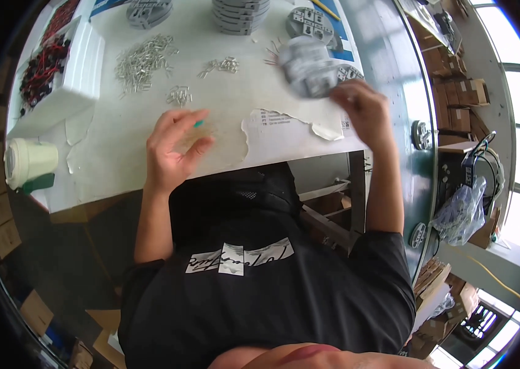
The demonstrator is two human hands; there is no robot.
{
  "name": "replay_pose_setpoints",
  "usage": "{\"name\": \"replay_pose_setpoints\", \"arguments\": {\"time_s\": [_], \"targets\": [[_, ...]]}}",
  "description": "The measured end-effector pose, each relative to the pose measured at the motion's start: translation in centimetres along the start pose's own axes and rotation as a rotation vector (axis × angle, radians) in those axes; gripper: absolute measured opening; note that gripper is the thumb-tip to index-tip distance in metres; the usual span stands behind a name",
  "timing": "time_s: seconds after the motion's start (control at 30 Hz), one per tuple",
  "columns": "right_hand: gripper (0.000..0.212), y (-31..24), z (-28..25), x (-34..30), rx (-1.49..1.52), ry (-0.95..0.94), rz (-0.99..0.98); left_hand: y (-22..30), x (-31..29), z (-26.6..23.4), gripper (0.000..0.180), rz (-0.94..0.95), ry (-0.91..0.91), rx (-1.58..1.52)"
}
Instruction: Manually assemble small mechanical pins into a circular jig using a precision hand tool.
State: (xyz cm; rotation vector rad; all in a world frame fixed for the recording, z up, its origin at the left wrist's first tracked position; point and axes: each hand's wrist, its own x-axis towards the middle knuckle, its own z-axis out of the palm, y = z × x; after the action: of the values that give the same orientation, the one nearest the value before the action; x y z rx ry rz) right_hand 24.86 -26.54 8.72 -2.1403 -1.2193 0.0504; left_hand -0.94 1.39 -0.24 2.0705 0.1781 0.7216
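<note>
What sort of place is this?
Probably a small assembly workshop: a stack of grey round parts and a heap of small silvery pieces sit on the worktable, with cardboard boxes stacked off to the right.

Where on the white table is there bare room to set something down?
Two bare patches on the table: between the left hand and the tub, and between the rightmost metal pieces and the torn sheet. Crowded: the far edge, with stacked gray discs, and around the right hand with its blurred gray disc.
</note>
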Motion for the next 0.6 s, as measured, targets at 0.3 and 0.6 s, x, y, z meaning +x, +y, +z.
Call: {"name": "replay_pose_setpoints", "arguments": {"time_s": [0.3, 0.6], "targets": [[0.018, -1.5, 8.0, 5.5, -0.021, -0.005, 0.069, 2.4, 0.9, -0.2, 0.091, 0.121, -0.149, 0.236], [0.027, -0.4, 8.4, 5.1, -0.152, 0.123, 0.333, 2.0, 0.7, 1.1, 0.088, 0.085, -0.128, 0.191]]}}
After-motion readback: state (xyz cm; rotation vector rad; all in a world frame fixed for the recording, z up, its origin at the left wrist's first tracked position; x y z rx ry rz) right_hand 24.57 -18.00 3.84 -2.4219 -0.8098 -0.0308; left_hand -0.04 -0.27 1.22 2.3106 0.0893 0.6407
